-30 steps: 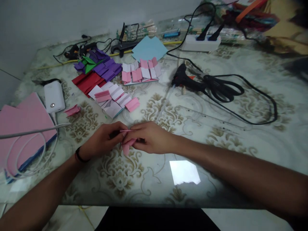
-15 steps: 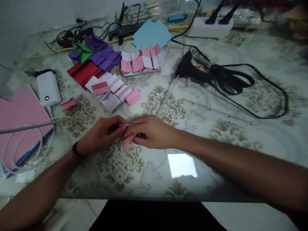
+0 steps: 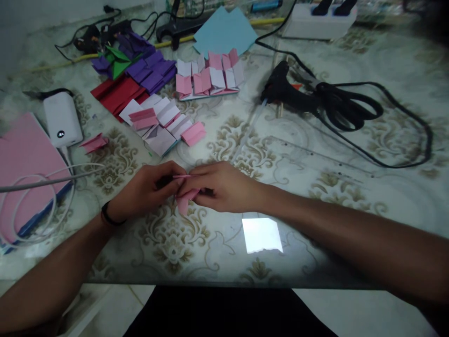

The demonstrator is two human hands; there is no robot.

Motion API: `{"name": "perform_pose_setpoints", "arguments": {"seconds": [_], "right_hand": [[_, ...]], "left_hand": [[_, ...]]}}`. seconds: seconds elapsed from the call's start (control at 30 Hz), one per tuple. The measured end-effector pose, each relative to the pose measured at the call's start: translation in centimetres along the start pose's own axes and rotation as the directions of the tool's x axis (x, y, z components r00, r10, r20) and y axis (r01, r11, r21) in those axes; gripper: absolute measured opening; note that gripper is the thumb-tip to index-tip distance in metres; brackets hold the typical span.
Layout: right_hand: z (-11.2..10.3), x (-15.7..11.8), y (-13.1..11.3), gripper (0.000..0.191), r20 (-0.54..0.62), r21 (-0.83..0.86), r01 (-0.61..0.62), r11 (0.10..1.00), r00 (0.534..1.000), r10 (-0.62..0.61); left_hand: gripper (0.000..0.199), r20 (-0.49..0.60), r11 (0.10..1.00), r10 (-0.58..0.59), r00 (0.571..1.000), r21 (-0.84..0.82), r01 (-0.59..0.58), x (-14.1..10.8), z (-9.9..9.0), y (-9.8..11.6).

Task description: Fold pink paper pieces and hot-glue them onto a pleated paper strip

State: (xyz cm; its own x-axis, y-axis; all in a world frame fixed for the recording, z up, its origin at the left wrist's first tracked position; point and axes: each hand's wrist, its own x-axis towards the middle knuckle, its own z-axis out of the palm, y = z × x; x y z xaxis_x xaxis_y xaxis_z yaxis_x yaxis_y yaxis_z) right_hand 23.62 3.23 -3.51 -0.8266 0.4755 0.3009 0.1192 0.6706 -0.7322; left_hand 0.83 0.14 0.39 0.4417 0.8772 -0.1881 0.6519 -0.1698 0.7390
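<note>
Both hands meet over the front part of the table, fingers closed on one small piece of folded pink paper. My left hand grips its left side, with a dark band at the wrist. From the right, my right hand pinches the same piece; its fingers cover most of the paper. A pink flap hangs below the fingertips and a thin edge shows above them. Just beyond lie folded pink and white paper pieces, with a single pink one farther left.
Pink sheets lie at left under a white cable, beside a white power bank. Purple, red and green folded papers sit behind. A black glue gun, scissors and a white power strip occupy the right and back.
The camera view has shifted slightly, so the table's things sit a little higher in the picture. Both hands keep hold of the pink paper in nearly the same pose.
</note>
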Motion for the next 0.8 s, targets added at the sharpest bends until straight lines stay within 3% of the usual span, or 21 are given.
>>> {"name": "perform_pose_setpoints", "arguments": {"seconds": [0.8], "right_hand": [[-0.04,-0.11,0.02,0.023,-0.008,-0.009,-0.006,1.0,1.0,0.006]], "left_hand": [[0.024,-0.003,1.0,-0.005,1.0,-0.004,0.005,0.11,0.04,-0.12]]}}
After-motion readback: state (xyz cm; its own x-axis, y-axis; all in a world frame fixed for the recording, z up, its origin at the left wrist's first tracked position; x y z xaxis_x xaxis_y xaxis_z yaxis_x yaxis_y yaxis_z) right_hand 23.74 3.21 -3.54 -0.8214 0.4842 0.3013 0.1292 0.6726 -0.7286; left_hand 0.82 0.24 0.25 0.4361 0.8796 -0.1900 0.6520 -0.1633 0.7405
